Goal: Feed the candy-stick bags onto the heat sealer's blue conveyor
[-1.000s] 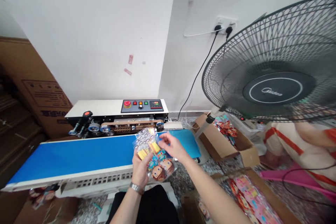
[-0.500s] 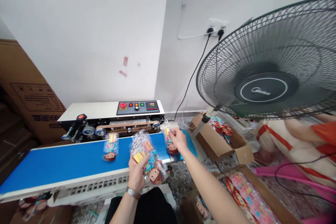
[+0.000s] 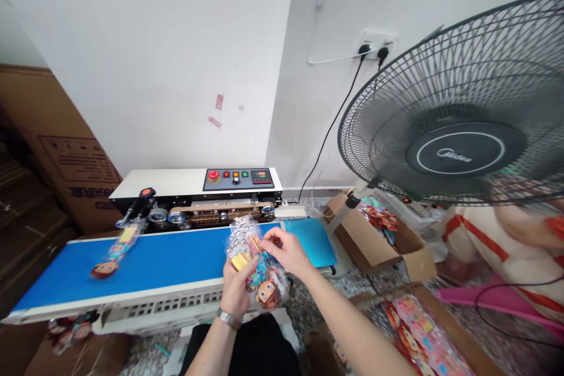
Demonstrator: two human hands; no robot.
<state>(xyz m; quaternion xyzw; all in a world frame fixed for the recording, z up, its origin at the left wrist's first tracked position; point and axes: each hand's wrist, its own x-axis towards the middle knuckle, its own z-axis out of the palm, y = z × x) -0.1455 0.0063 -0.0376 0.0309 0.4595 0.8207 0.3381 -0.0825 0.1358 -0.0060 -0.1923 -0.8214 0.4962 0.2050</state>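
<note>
A fanned stack of clear packets with cartoon monkey faces and yellow parts is held in my left hand, above the near edge of the blue conveyor belt. My right hand has its thumb and fingers pinched at the upper right of this stack. One more packet lies slanted on the left part of the belt, its top by the rollers. Behind the belt stands the sealing machine with a control panel.
A large fan stands at the right. Open cartons of packets sit on the floor at the right, another box at the lower left. Part of a person shows behind the fan.
My right hand has moved left from the belt's right end to the stack. The packet it held there is no longer seen at that end. The packet on the belt is farther left and tilted.
</note>
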